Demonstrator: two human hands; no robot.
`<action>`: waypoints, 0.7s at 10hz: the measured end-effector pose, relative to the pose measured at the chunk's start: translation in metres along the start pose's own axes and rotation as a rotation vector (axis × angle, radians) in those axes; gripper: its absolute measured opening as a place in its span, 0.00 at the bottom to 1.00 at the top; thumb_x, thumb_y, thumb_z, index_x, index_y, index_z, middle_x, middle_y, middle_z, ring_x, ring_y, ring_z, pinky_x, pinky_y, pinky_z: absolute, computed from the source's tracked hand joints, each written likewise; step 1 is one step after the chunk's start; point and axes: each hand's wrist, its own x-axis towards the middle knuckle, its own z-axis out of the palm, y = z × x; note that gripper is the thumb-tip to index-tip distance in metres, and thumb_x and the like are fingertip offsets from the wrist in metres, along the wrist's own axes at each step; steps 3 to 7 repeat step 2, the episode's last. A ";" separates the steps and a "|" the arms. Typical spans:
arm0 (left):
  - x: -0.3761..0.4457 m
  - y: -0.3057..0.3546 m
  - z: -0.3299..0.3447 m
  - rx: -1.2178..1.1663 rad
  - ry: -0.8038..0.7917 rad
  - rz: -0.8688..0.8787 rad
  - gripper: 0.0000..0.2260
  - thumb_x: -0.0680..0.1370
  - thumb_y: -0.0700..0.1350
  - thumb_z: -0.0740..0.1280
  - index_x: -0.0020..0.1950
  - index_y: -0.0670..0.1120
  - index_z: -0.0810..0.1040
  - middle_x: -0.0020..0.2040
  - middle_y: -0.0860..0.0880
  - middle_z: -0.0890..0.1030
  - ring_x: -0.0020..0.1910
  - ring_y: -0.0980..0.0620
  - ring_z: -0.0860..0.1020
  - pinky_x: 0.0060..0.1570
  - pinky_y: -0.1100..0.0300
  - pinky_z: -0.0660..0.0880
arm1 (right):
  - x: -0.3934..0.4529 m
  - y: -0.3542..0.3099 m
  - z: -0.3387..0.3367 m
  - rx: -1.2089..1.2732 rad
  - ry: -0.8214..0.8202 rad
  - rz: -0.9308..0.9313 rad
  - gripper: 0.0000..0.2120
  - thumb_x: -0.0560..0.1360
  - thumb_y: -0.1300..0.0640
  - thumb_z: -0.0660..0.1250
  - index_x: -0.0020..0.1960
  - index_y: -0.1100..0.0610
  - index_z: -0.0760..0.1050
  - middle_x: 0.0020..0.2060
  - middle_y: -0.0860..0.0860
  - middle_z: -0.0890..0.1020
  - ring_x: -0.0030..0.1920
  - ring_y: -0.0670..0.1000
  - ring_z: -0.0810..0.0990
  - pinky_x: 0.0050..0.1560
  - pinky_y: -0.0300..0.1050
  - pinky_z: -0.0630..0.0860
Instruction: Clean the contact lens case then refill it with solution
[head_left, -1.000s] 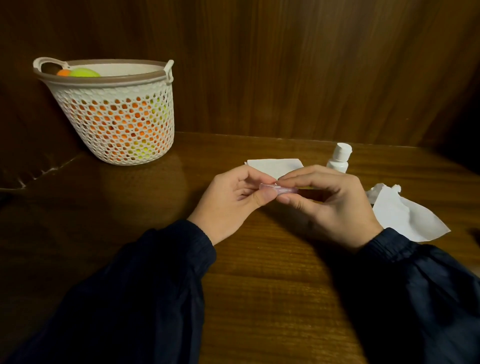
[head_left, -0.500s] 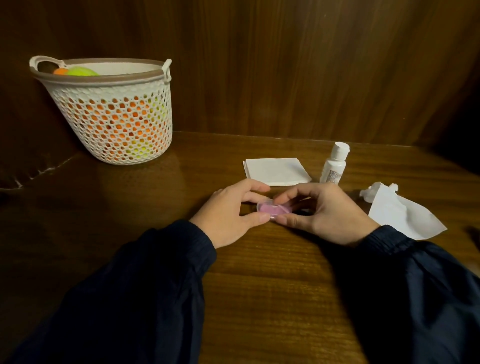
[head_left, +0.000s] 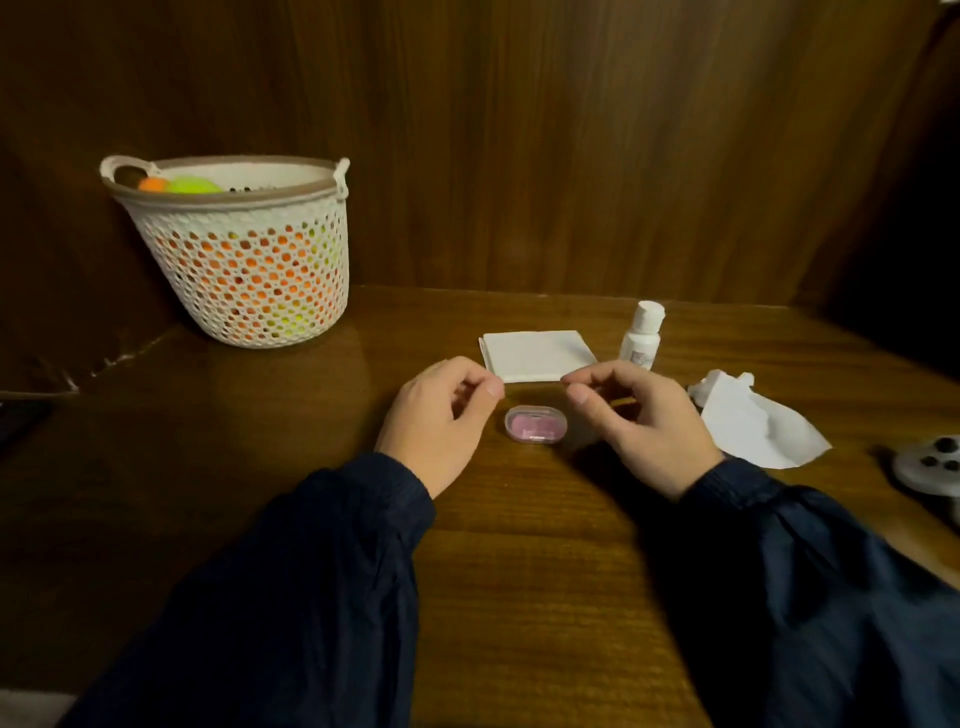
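Note:
A small pink contact lens case (head_left: 535, 424) with a clear closed lid lies flat on the wooden table (head_left: 519, 545). My left hand (head_left: 441, 421) hovers just left of it and my right hand (head_left: 639, 421) just right of it. Both hands have loosely curled fingers, hold nothing and do not touch the case. A small white solution bottle (head_left: 643, 335) stands upright behind my right hand, its cap on. A folded white tissue (head_left: 537, 355) lies behind the case.
A crumpled used tissue (head_left: 753, 421) lies at the right. A white perforated basket (head_left: 244, 254) with orange and green items stands at the back left. A grey object (head_left: 930, 465) sits at the right edge. Wooden walls enclose the back and left.
Both hands lowered the case to the table, let it go and drew apart to either side. The camera view tilted, showing more of the wall.

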 end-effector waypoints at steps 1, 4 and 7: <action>-0.022 0.012 -0.010 -0.060 0.021 0.004 0.14 0.85 0.52 0.63 0.43 0.49 0.78 0.36 0.55 0.78 0.36 0.57 0.76 0.40 0.54 0.75 | -0.031 -0.017 -0.011 0.053 0.123 0.025 0.13 0.83 0.40 0.65 0.49 0.46 0.83 0.44 0.44 0.86 0.47 0.45 0.83 0.53 0.51 0.82; -0.065 0.030 -0.019 -0.139 0.007 0.075 0.18 0.84 0.52 0.62 0.36 0.47 0.73 0.29 0.54 0.71 0.28 0.57 0.70 0.31 0.60 0.67 | -0.080 -0.036 -0.022 0.110 0.128 -0.024 0.20 0.84 0.36 0.61 0.43 0.48 0.80 0.39 0.45 0.84 0.41 0.45 0.81 0.45 0.38 0.78; -0.065 0.030 -0.019 -0.139 0.007 0.075 0.18 0.84 0.52 0.62 0.36 0.47 0.73 0.29 0.54 0.71 0.28 0.57 0.70 0.31 0.60 0.67 | -0.080 -0.036 -0.022 0.110 0.128 -0.024 0.20 0.84 0.36 0.61 0.43 0.48 0.80 0.39 0.45 0.84 0.41 0.45 0.81 0.45 0.38 0.78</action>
